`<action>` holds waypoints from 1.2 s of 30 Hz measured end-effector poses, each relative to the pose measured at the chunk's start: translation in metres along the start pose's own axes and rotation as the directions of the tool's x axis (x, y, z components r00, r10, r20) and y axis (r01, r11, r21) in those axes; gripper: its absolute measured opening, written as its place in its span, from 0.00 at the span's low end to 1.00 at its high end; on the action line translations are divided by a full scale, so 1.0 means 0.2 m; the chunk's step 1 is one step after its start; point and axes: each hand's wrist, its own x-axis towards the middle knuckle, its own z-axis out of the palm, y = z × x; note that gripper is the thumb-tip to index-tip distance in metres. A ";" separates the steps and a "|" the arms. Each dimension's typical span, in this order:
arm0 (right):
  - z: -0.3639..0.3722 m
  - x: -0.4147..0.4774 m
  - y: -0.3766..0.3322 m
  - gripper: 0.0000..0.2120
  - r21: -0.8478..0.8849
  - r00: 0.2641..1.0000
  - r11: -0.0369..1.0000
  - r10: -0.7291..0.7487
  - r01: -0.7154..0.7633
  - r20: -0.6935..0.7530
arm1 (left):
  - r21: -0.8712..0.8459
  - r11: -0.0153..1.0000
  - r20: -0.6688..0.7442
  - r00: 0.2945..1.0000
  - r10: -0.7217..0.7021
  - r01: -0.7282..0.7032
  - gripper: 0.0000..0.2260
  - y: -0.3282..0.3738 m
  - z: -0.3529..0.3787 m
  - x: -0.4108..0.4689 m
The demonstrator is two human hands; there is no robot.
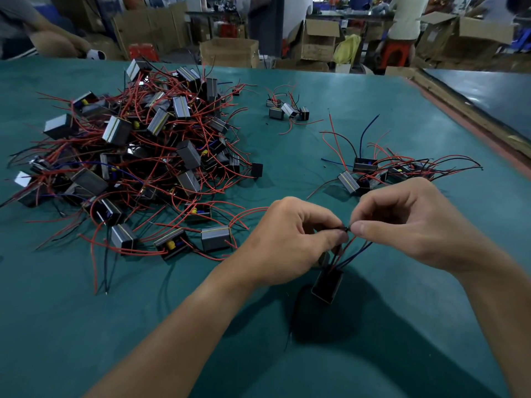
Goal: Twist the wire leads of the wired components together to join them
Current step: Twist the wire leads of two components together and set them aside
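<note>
Hands, pair, bare, working just above the green table (pixel 431 124). Left hand (pixel 290 239): thumb and forefinger closed tight on the dark wire leads (pixel 346 228), remaining fingers curled under. Right hand (pixel 402 225): fingertips pinching the same leads from the other side, the two pinches almost touching. Component (pixel 327 285): small dark box, hanging tilted beneath the hands by its red, blue and black wires, close over the table. A second piece may sit behind the left hand; too hidden to say. Large pile (pixel 138 156) of like parts lies to the left, smaller cluster (pixel 382 170) beyond the right hand.

Hazards, as judged: the dangling box pulls on the leads, so a slack pinch could let the ends slide apart before the twist bites. Red and blue wires run right beside the pinch and might get wound in. Over-twisting thin strands could snap them.
</note>
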 end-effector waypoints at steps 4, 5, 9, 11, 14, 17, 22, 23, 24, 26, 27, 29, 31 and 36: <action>-0.04 -0.01 0.00 0.03 0.082 0.988 0.995 -0.060 0.048 0.144 | -0.094 0.993 0.171 0.984 -0.058 0.075 0.13 0.03 -0.02 -0.01; -0.04 -0.02 0.00 0.03 0.099 0.983 0.994 -0.071 0.054 0.168 | -0.100 0.991 0.204 0.977 -0.064 0.085 0.14 0.03 -0.02 -0.01; -0.03 -0.01 0.00 0.06 0.136 0.983 0.987 -0.110 0.091 0.145 | -0.104 0.991 0.227 0.972 -0.060 0.085 0.10 0.04 -0.03 -0.02; -0.03 -0.01 -0.01 0.10 0.147 0.985 0.984 -0.117 0.098 0.128 | -0.113 0.990 0.224 0.973 -0.052 0.079 0.08 0.04 -0.03 -0.02; -0.01 -0.01 -0.01 0.07 0.137 0.987 0.986 -0.107 0.090 0.120 | -0.106 0.993 0.214 0.976 -0.033 0.057 0.07 0.04 -0.02 -0.02; 0.00 -0.01 -0.01 0.04 0.086 0.987 0.993 -0.090 0.079 0.132 | -0.095 0.995 0.205 0.979 -0.009 0.029 0.08 0.03 -0.01 -0.02; 0.03 0.01 0.01 0.05 -0.110 0.995 0.989 -0.102 0.101 -0.001 | -0.080 0.997 0.065 0.998 0.004 0.002 0.12 -0.01 0.01 0.00; 0.04 0.01 0.01 0.05 -0.140 0.992 0.984 -0.120 0.114 -0.039 | -0.073 0.997 0.039 0.999 0.012 -0.009 0.11 -0.01 0.01 0.01; 0.05 0.02 0.01 0.05 -0.170 0.988 0.978 -0.133 0.118 -0.077 | -0.071 0.997 0.015 1.000 0.018 -0.017 0.09 -0.02 0.01 0.01; 0.07 0.03 0.01 0.04 -0.215 0.977 0.971 -0.143 0.107 -0.158 | -0.063 0.998 -0.033 0.999 0.024 -0.026 0.07 -0.04 0.02 0.02; 0.07 0.04 0.02 0.04 -0.229 0.969 0.968 -0.146 0.099 -0.199 | -0.052 0.998 -0.054 0.998 0.028 -0.031 0.05 -0.05 0.02 0.02; 0.07 0.05 0.03 0.04 -0.232 0.954 0.969 -0.143 0.081 -0.263 | -0.020 0.999 -0.089 0.995 0.043 -0.045 0.04 -0.07 0.01 0.03; 0.05 0.05 0.04 0.06 -0.204 0.951 0.977 -0.119 0.061 -0.287 | 0.009 0.998 -0.116 0.991 0.062 -0.061 0.03 -0.08 0.01 0.04; 0.05 0.04 0.06 0.09 -0.117 0.986 0.991 0.041 -0.060 -0.159 | 0.078 0.996 -0.144 0.988 0.051 -0.040 0.03 -0.11 0.00 0.05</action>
